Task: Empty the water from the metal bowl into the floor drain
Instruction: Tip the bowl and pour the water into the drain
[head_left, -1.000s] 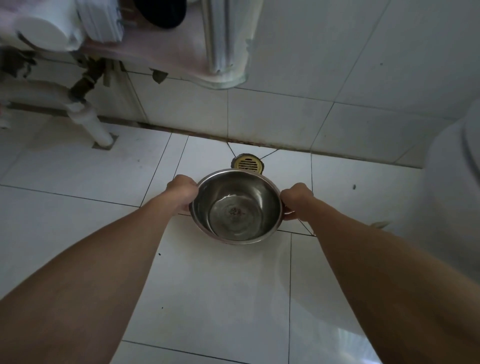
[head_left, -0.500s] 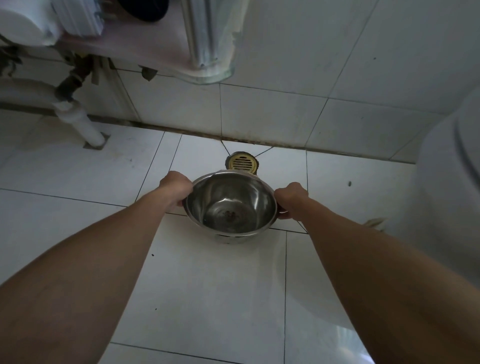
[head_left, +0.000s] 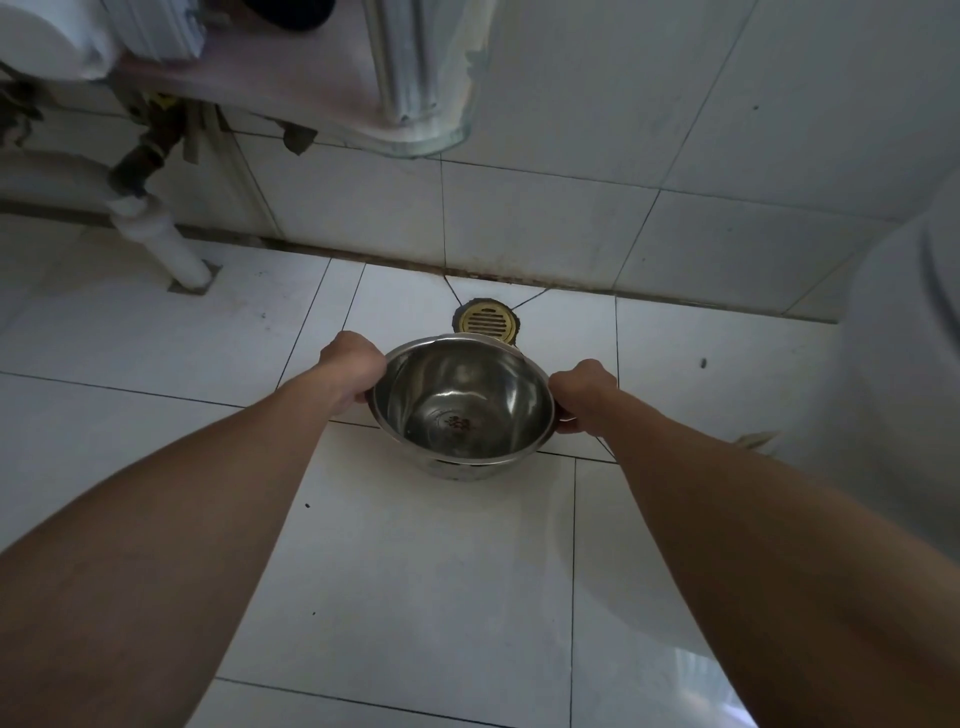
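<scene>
A shiny metal bowl (head_left: 462, 400) hangs low over the white floor tiles, with a little water and dark specks at its bottom. My left hand (head_left: 353, 369) grips its left rim and my right hand (head_left: 582, 395) grips its right rim. The bowl tilts slightly, its far rim lower. Just beyond that far rim lies the round brass floor drain (head_left: 487, 321), set in the floor by the wall; the bowl hides its near edge.
A white drain pipe (head_left: 156, 239) enters the floor at the left under a basin shelf (head_left: 291, 88). A tiled wall (head_left: 571, 223) stands right behind the drain. A large pale rounded object (head_left: 898, 364) fills the right side.
The bowl has dropped lower and moved a little towards the drain, with both hands still on its rim. More of the drain grate shows past the far rim.
</scene>
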